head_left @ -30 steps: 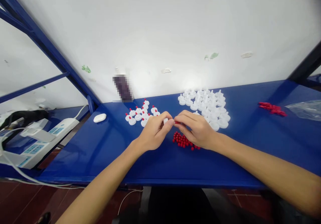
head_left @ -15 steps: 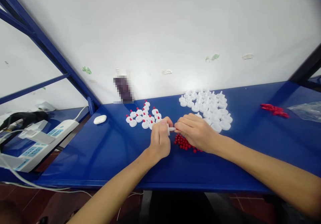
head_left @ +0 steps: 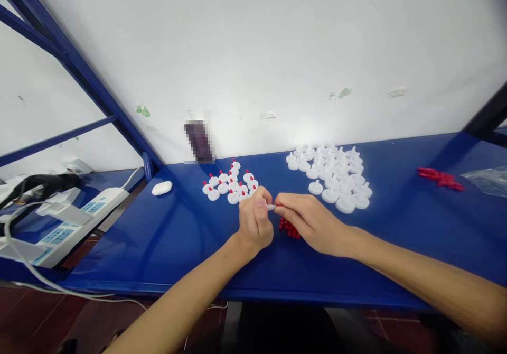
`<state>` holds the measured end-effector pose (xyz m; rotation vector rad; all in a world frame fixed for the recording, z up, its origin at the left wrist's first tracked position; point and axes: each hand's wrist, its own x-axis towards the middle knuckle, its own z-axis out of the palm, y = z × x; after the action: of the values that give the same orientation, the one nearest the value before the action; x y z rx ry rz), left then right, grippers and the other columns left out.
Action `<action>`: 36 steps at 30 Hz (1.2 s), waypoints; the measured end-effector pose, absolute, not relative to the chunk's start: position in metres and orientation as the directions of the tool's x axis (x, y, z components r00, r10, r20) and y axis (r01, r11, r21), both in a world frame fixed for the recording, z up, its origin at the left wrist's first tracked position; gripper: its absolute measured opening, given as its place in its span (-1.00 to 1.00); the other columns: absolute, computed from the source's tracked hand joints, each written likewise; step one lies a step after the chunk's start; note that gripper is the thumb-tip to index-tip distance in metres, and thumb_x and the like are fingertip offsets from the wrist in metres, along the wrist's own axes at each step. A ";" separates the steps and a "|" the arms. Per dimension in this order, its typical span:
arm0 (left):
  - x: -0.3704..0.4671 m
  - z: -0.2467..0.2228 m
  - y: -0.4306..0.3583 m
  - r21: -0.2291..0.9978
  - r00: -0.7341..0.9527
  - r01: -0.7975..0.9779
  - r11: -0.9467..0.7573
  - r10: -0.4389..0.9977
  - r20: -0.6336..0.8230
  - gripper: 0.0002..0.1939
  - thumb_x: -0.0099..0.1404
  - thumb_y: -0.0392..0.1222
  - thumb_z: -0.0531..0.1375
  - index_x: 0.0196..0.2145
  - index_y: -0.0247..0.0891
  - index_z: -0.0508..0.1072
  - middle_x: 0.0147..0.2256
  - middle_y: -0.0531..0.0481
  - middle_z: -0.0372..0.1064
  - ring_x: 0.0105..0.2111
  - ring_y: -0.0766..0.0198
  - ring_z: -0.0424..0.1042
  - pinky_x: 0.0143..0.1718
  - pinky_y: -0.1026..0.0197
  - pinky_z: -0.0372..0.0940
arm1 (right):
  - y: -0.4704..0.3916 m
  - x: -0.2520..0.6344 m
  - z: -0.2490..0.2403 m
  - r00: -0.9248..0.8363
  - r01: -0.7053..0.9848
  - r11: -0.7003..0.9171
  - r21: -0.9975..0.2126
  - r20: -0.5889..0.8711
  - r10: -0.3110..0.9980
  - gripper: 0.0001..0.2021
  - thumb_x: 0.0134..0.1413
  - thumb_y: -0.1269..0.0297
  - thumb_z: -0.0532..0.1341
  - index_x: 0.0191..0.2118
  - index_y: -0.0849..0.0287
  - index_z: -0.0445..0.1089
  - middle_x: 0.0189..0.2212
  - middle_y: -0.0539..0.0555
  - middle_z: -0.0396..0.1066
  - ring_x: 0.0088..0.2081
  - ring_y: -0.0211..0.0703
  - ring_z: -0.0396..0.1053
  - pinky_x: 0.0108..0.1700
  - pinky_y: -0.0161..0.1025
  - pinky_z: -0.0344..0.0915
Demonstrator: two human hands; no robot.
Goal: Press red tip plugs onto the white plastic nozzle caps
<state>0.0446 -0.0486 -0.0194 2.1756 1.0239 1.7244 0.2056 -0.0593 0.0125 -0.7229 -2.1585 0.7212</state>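
My left hand (head_left: pixel 254 222) is closed around a white nozzle cap (head_left: pixel 271 207), whose narrow spout sticks out to the right between the fingers. My right hand (head_left: pixel 319 224) pinches a small red tip cap (head_left: pixel 278 204) at the end of that spout; most of it is hidden by the fingertips. Below the right fingers lies a pile of red tip caps (head_left: pixel 289 229), partly covered by the hand. Behind my left hand stand several white nozzle caps with red tips (head_left: pixel 233 186). Farther right is a large group of white nozzle caps without red tips (head_left: pixel 336 177).
Red pieces (head_left: pixel 440 178) lie on the blue table (head_left: pixel 158 238) at the right, beside a clear plastic bag (head_left: pixel 489 179). A white case (head_left: pixel 162 188) sits at the left. A blurred dark object (head_left: pixel 200 141) leans against the wall. A power strip (head_left: pixel 85 222) with cables is at far left.
My right hand has turned and its fingers have drawn in around the spout tip. The left thumb now covers more of the nozzle cap. The whole view has shifted slightly.
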 end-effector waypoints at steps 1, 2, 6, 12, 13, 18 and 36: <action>0.044 -0.020 -0.047 0.501 0.105 0.418 -0.758 0.588 0.802 -0.56 0.51 -0.07 -0.22 -0.49 -0.22 0.15 -0.60 0.10 0.06 -0.63 0.37 0.07 -0.54 0.23 0.03 | -0.060 0.206 0.014 -0.575 0.266 0.634 -0.726 0.408 0.709 -0.65 0.43 0.22 -0.01 -0.45 0.13 0.08 -0.55 -0.10 0.13 -0.50 -0.31 0.09 -0.39 -0.30 0.07; 0.043 -0.021 -0.046 0.466 0.127 0.438 -0.769 0.566 0.815 -0.58 0.51 -0.08 -0.20 -0.49 -0.22 0.16 -0.60 0.10 0.06 -0.63 0.38 0.08 -0.54 0.24 0.03 | -0.060 0.207 0.015 -0.588 0.261 0.581 -0.771 0.350 0.729 -0.65 0.43 0.19 -0.01 -0.45 0.13 0.09 -0.55 -0.11 0.14 -0.51 -0.32 0.10 -0.39 -0.30 0.08; 0.039 -0.024 -0.046 0.372 0.187 0.460 -0.806 0.498 0.847 -0.64 0.48 -0.14 -0.17 -0.47 -0.22 0.16 -0.59 0.11 0.08 -0.62 0.39 0.10 -0.54 0.25 0.03 | -0.059 0.210 0.020 -0.661 0.245 0.475 -0.845 0.213 0.719 -0.65 0.43 0.14 -0.04 -0.42 0.14 0.16 -0.53 -0.09 0.21 -0.49 -0.31 0.16 -0.39 -0.31 0.12; 0.037 -0.021 -0.047 0.439 0.256 0.416 -0.796 0.566 0.784 -0.67 0.49 -0.13 -0.15 -0.42 -0.23 0.19 -0.56 0.12 0.09 -0.60 0.40 0.11 -0.51 0.26 0.04 | -0.052 0.216 0.015 -0.632 0.347 0.698 -0.626 0.394 0.667 -0.68 0.43 0.19 -0.04 -0.39 0.14 0.20 -0.50 -0.06 0.21 -0.48 -0.28 0.14 -0.38 -0.30 0.11; 0.036 -0.020 -0.047 0.469 0.269 0.414 -0.780 0.597 0.756 -0.67 0.50 -0.12 -0.15 -0.41 -0.23 0.20 -0.56 0.13 0.09 -0.60 0.40 0.10 -0.51 0.26 0.03 | -0.051 0.217 0.012 -0.626 0.353 0.733 -0.581 0.435 0.647 -0.70 0.43 0.21 -0.04 -0.37 0.14 0.21 -0.48 -0.05 0.23 -0.46 -0.26 0.17 -0.35 -0.29 0.13; 0.036 -0.012 -0.049 0.666 0.272 0.353 -0.657 0.754 0.598 -0.56 0.52 -0.04 -0.19 -0.46 -0.24 0.21 -0.58 0.12 0.07 -0.58 0.39 0.07 -0.48 0.23 0.00 | -0.045 0.218 0.002 -0.628 0.354 0.871 -0.340 0.604 0.491 -0.73 0.43 0.31 -0.04 -0.34 0.17 0.25 -0.45 0.00 0.24 -0.42 -0.22 0.16 -0.32 -0.28 0.16; 0.043 0.001 -0.043 0.966 0.403 -0.123 0.228 0.901 -0.161 -0.52 0.36 0.07 -0.09 -0.63 -0.23 0.16 -0.75 0.21 -0.18 -0.73 0.48 -0.23 -0.63 0.30 -0.25 | -0.034 0.222 0.006 -0.695 0.441 0.873 0.210 0.695 0.184 -0.81 0.37 0.43 0.05 -0.22 0.27 0.41 -0.37 0.12 0.50 -0.33 -0.14 0.31 -0.29 -0.20 0.20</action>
<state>0.0435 -0.0430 0.0013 1.1085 0.8860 0.8495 0.2218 -0.0343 0.0063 -0.4484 -2.3372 -0.4759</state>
